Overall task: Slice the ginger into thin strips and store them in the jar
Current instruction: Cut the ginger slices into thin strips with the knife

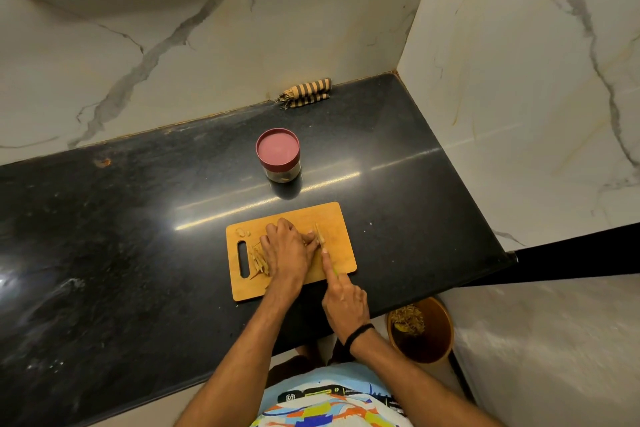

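Note:
A wooden cutting board (341, 246) lies on the black counter. My left hand (285, 248) is curled over a piece of ginger (309, 237) near the board's middle, holding it down. My right hand (343, 298) grips a knife (320, 236) by its handle, index finger stretched along the spine, blade just right of the ginger. Cut ginger strips (258, 258) lie in a pile left of my left hand, and small ginger bits (242, 231) sit at the board's far left corner. The jar (278, 154), closed with a dark red lid, stands behind the board.
A striped folded cloth (306, 93) lies against the marble back wall. A brown bin (420, 329) with scraps stands on the floor under the counter's right end. The counter edge runs close to the board's near side.

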